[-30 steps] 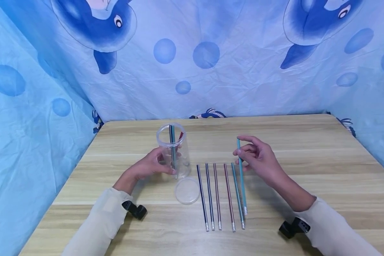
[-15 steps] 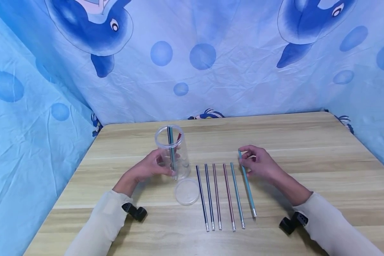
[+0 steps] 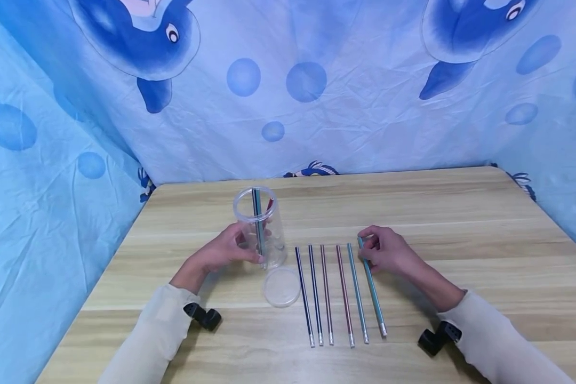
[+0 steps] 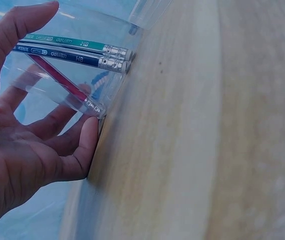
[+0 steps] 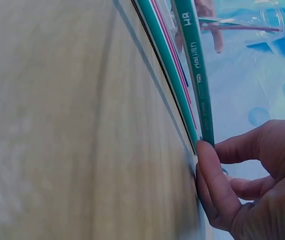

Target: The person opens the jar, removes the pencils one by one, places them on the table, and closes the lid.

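Clear plastic makes the jar [image 3: 277, 241], which stands upright, or nearly so, on the counter [image 3: 485, 213], its mouth facing up. At its left side is the left hand [image 3: 228, 249], its grip closed round the wall, thumb on the person's side and fingers behind. Inside, as the left wrist view shows, a green pencil [image 4: 77, 42] and a navy pencil [image 4: 67, 56] lean side by side and a red pencil [image 4: 62, 80] slants across, all with metal-banded eraser ends down by the base.

Just in front of the jar, on the person's side, the round lid [image 3: 281, 287] lies flat. Next come five loose pencils, spaced apart, pointing away from the person with eraser ends near: two dark blue pencils [image 3: 304, 296], two dark red pencils [image 3: 344, 293], then a teal pencil [image 3: 358, 292].

Rightmost is the end pencil [image 3: 374, 298], also teal, its far tip pinched between thumb and fingers in the right hand's grip [image 3: 389, 248]. Its long axis runs from that grip back toward the person, slanting slightly right, so the eraser end is farthest from the fingers. Whether its whole length touches the counter is hard to judge from the angled wrist view. The jar is well to its left, beyond the row; the right hand is nearer this pencil, the left nearer the jar.
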Demonstrator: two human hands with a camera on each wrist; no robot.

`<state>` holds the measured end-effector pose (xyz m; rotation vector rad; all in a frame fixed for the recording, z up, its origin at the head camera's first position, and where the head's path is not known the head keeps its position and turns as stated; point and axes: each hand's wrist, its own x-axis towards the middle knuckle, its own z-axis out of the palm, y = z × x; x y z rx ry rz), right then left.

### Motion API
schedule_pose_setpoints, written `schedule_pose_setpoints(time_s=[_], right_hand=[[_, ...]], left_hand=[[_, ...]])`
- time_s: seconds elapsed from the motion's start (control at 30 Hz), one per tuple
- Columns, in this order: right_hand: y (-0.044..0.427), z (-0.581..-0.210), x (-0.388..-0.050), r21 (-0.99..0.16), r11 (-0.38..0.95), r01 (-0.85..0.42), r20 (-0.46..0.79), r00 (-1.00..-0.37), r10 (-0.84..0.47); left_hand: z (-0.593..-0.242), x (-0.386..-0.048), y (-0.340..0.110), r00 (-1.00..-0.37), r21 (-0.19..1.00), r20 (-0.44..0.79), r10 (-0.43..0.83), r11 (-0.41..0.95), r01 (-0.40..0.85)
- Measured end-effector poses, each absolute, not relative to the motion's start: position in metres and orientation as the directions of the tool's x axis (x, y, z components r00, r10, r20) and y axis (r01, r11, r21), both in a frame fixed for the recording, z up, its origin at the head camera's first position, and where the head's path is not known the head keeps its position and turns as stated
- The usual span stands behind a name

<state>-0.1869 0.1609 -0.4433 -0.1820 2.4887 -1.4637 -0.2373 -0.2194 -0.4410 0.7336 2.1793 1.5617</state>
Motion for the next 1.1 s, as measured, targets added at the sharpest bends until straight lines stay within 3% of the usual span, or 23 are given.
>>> schedule_pose_setpoints(time_s=[0.37,1.1], right_hand=[[0.1523,-0.4427,-0.1817,-0.809,0.587,-0.015,-0.128,-0.971,-0.2],[0.1565,-0.4501,-0.1865,-0.802,0.596,-0.032,-0.088,-0.981,-0.172]], left_hand=[[-0.4421,-0.2373,-0.2223,-0.798,0.947,0.0,0.603,0.255,0.194],[-0.4408,-0.2395,-0.2199,-0.796,0.944,0.008,0.605,0.258,0.205]])
